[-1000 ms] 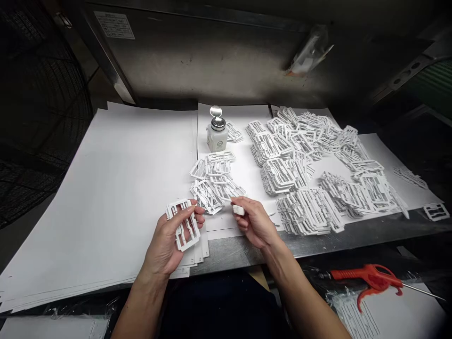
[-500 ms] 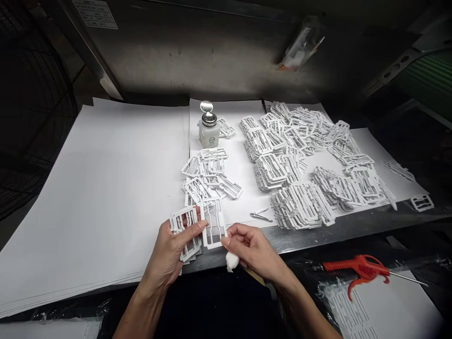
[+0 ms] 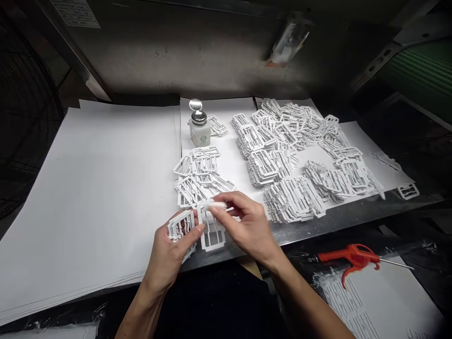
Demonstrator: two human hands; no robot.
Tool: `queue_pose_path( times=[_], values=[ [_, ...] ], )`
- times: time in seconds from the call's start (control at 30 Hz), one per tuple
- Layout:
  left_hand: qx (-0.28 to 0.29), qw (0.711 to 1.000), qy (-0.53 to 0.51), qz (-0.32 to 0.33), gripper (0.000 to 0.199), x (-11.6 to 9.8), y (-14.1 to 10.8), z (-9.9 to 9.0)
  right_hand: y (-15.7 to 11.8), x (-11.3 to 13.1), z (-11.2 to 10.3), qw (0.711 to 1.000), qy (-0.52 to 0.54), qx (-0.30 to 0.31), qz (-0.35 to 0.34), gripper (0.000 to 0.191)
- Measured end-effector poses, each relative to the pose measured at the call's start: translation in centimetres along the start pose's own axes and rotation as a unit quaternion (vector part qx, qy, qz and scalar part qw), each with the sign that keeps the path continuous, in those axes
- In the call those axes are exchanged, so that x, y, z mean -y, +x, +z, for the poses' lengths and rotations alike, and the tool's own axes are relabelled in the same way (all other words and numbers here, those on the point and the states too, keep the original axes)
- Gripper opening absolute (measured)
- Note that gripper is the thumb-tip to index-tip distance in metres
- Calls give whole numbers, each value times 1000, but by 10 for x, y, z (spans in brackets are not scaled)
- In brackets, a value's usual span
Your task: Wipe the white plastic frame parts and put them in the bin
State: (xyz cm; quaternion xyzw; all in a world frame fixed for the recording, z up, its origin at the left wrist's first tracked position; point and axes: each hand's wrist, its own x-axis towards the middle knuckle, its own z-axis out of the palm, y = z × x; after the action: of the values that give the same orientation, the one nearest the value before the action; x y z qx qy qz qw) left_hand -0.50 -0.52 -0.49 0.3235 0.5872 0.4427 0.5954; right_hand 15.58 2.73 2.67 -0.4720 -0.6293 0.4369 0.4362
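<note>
The left hand (image 3: 167,256) clasps a stack of white slotted frames (image 3: 172,230), thumb pinning a single white rectangular slotted frame (image 3: 213,247) between the hands; the right hand (image 3: 250,227) pinches a blurred white wad (image 3: 220,205) at that frame's top.

Right hand (image 3: 249,226) partly hides frame (image 3: 213,247); label (image 3: 76,12) cropped.
</note>
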Motion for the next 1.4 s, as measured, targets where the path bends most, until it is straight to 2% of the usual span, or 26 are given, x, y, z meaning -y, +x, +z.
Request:
queue_pose_path(
  times=[0.1, 0.23, 0.3, 0.4, 0.47, 0.63, 0.77, 1.03, 1.27, 1.4],
  values=[
    [-2, 999, 31, 17, 34, -1, -1, -1, 8, -1, 5, 993, -91, -9, -79, 11],
    [8, 998, 54, -7, 38, -6, -3, -5, 10, -7, -15, 985, -149, -45, -77, 11],
    [34, 997, 74, -11, 36, -11, -4, -6, 10, -7, -28, 980, -177, 11, -85, 13],
    [81, 989, 125, -21, 30, -21, -5, -7, 11, -3, -42, 959, -210, 165, -94, 10],
    [118, 980, 159, -32, 28, -26, -5, -9, 15, 1, -47, 938, -232, 240, -93, 7],
    [192, 960, 201, -15, 25, -29, -1, -19, 24, 11, -52, 894, -266, 352, -79, 8],
    [248, 942, 228, -7, 15, -32, 2, -22, 28, 16, -52, 864, -287, 405, -82, 11],
    [282, 922, 266, -14, 11, -40, 4, -17, 29, 20, -50, 829, -340, 433, -97, 14],
    [296, 914, 278, -21, 7, -42, 7, -13, 26, 21, -44, 792, -416, 425, -135, 20],
    [288, 921, 258, -38, 6, -42, 7, -14, 22, 18, -41, 792, -426, 411, -148, 22]
  ],
)
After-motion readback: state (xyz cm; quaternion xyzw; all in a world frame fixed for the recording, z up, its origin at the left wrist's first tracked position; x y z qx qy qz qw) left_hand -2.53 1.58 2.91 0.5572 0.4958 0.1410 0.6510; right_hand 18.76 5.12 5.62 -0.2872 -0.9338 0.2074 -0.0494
